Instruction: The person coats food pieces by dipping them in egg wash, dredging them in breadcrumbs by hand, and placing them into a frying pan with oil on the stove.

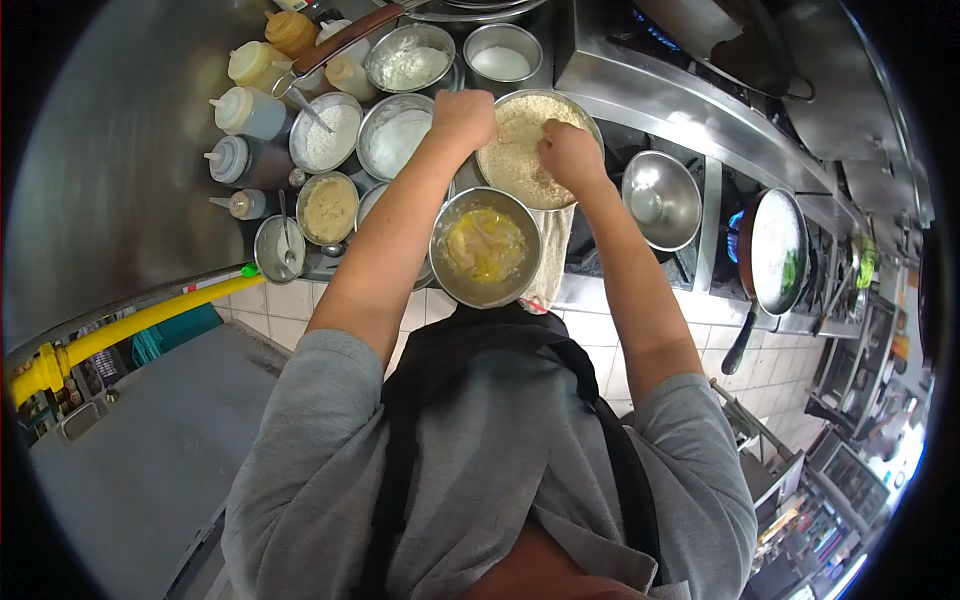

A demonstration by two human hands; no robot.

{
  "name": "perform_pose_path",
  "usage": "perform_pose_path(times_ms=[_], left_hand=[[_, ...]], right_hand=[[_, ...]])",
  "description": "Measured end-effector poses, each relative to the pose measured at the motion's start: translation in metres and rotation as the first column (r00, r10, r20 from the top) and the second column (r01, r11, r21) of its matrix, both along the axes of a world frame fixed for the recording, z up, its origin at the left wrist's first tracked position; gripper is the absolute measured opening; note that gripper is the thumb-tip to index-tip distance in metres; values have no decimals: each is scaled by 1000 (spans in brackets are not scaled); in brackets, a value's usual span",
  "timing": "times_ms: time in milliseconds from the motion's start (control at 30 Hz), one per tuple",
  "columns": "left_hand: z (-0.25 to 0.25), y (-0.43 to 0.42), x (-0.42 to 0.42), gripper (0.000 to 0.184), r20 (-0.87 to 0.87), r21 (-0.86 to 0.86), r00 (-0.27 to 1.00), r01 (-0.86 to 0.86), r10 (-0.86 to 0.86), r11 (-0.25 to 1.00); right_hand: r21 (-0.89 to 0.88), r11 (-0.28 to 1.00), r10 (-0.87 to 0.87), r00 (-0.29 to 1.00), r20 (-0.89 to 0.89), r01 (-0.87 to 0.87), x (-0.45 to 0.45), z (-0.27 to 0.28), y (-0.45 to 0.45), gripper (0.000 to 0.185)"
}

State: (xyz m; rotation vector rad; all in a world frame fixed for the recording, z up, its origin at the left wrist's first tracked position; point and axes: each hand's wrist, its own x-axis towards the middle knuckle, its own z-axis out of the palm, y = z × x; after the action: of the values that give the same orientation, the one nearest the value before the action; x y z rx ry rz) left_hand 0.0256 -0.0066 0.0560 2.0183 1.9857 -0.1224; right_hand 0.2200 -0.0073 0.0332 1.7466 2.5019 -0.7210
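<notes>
- Head view: at upper centre, the right hand [572, 158] reaches into a wide bowl [582, 107] of pale crumbs [515, 165], fingers curled; what they grasp, if anything, I cannot tell.
- Left hand [466, 118] sits clenched by that bowl's left rim, fingertips hidden.
- Mid-frame, just below the crumbs, a smaller bowl [458, 284] holds a yellow, egg-like mixture [484, 240].
- Step in hand seems to be working the crumbs; the next move probably calls for light, even fingers.

From here, upper centre: bare left hand [465, 118] and bare right hand [572, 160], fingertips hidden. Round steel bowl [359, 207], left of centre, partly behind left forearm [395, 225]. Round steel vessel [475, 14] cut by top edge. Lower-right shelving [815, 530] blurred.
</notes>
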Motion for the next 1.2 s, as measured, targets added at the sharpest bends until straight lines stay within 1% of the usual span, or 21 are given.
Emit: perform_pose_path(times_ms=[33,100,133,167,233,300,367,400,467,567,600,667,767,833,900,933,1000,1033,1100,1133,1200], left_hand=[[-2,0,-1,22,0,1,1000,19,-19,1000],[-6,-1,-1,24,1,1,999,39,-39,999],[-8,-1,-1,24,5,18,999,34,-34,999],[-9,0,-2,23,8,35,1000,27,-27,999],[-8,0,-3,23,11,29,1000,21,-21,999],[-7,-1,-2,23,19,19,1000,18,-18,1000],[-4,-2,-3,23,14,19,1000,24,-24,1000],[-8,-2,-4,23,15,16,1000,17,-17,1000],[-15,1,-4,23,34,32,999,1,-2,999],[-13,-1,-3,23,20,37,1000,4,-4,999],[-13,-3,-1,23,22,36,1000,8,-9,999],[-11,1,-2,24,33,39,999,0,-2,999],[-17,0,-3,24,22,61,1000,-6,5,998],[-17,-1,-1,23,25,99,1000,5,-7,995],[-14,0,-2,23,27,59,1000,-5,4,998],[-14,6,-5,23,25,64,1000,-12,11,998],[-20,0,-3,23,24,65,1000,-13,11,998],[-20,-5,-1,23,27,58,1000,-10,8,998],[-13,1,-1,23,30,23,1000,2,-2,1000],[-14,0,-2,22,25,71,1000,14,-16,997],[-17,4,-5,23,17,75,1000,3,-5,997]], right_hand=[[-1,1000,0,1000,1,0,-5,-2,-4,31],[324,937,204,956,-210,-129,-16,-14,-13,28],[418,898,230,955,-188,-134,-23,-21,-17,31],[422,896,236,954,-187,-139,-20,-23,-13,31],[33,904,425,905,14,-425,-17,3,-13,36],[33,893,449,893,19,-449,-5,0,-16,41],[228,925,333,938,-101,-304,3,-2,-26,44],[225,924,339,935,-101,-311,2,-3,-34,44],[254,875,407,910,77,-413,1,-8,-47,46],[287,871,402,914,51,-399,-2,-27,-49,52],[285,873,398,916,52,-396,-1,-20,-51,52],[147,894,402,902,158,-424,-4,3,-44,56],[190,908,362,928,89,-373,6,-19,-54,58],[175,911,360,927,108,-374,1,-5,-49,58],[48,905,405,889,213,-423,-3,11,-41,59],[53,901,410,887,214,-429,-2,4,-37,59],[184,914,346,932,109,-361,9,-16,-48,59],[176,917,344,933,110,-359,10,-17,-51,59],[122,903,382,899,216,-413,6,-10,-38,58],[127,897,387,892,235,-423,6,-3,-38,57],[151,906,363,910,202,-395,6,-10,-35,57]])
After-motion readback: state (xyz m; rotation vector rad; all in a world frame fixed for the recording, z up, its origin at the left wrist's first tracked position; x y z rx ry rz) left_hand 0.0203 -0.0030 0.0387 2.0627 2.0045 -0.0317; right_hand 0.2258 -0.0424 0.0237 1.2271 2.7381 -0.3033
